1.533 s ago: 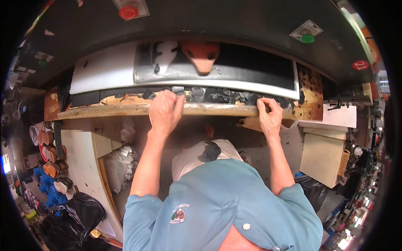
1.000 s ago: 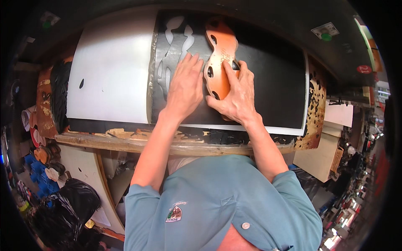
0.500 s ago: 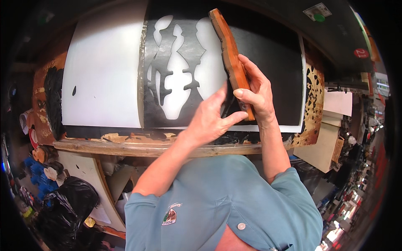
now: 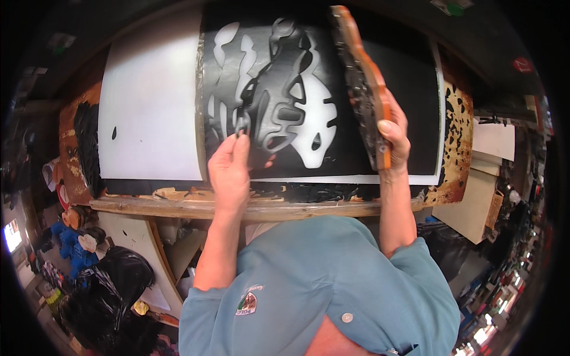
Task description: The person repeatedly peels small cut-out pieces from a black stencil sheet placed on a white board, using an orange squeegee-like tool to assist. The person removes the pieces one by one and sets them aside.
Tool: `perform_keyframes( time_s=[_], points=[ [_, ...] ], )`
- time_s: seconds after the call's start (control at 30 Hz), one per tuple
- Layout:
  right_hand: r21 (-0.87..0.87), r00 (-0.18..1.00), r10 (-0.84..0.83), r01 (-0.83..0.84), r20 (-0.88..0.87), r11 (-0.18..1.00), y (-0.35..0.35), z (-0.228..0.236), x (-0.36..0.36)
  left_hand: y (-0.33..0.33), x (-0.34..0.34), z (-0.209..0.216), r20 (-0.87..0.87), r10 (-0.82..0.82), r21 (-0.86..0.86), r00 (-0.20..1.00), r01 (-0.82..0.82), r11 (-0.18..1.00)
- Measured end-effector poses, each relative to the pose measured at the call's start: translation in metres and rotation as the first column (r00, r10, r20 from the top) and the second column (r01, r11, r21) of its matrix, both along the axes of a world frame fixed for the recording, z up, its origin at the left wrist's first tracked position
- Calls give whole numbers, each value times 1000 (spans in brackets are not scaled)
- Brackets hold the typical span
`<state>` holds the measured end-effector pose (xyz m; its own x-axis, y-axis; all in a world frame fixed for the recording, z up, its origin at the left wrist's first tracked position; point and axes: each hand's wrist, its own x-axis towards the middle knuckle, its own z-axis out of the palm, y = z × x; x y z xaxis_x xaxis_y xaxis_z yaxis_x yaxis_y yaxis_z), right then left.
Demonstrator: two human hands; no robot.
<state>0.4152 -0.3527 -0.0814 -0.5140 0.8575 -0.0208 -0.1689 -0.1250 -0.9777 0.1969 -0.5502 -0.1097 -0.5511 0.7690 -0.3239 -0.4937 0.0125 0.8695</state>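
Two hands at work above a worn wooden bench (image 4: 249, 209). Left hand (image 4: 230, 172): fingers pinched together on the lower edge of a black cut-out piece (image 4: 276, 104), a flat, flexible shape with several openings in it. The piece is lifted partly clear of the black sheet (image 4: 409, 89) it lies over; beneath it the pale, matching cut-out outline (image 4: 317, 127) shows in the sheet. Right hand (image 4: 393, 139): clamped around the lower end of an orange cutting die (image 4: 361, 83), thumb on the near face, fingers wrapped behind. The die is tilted up on edge, its dark underside facing left toward the cut-out piece, its top end reaching toward the upper rim of the view. The die stands just right of the pale outline and does not touch the piece in the left hand.

The black sheet rests on a white board (image 4: 151, 113), which shows bare to the left. Bench front edge is chipped, with dark scraps (image 4: 314, 193) along it. A rust-spotted panel (image 4: 458, 136) sits to the right of the sheet. Lower left, below the bench: a black bag (image 4: 116, 285). The person's teal shirt (image 4: 332, 279) fills the lower middle.
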Motion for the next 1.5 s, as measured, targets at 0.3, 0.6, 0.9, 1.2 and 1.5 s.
perform_keyframes(
  time_s=[0.3,0.6,0.9,1.2,1.5],
  points=[
    [583,465,-414,-313,782,750,-26,7,58,-6,4,-25,-14,-24,-26,1000,24,999],
    [828,882,-22,-433,471,356,-28,18,-67,13,21,-3,-2,-147,201,989,144,969],
    [676,883,210,-458,419,578,-10,7,-86,22,21,-6,33,-113,155,993,107,982],
    [302,935,-271,197,228,933,48,-10,-64,-15,14,-7,-251,38,-98,967,-65,993],
    [329,864,-491,433,113,839,104,6,3,-103,-67,18,-322,10,-376,947,-138,916]
  ],
)
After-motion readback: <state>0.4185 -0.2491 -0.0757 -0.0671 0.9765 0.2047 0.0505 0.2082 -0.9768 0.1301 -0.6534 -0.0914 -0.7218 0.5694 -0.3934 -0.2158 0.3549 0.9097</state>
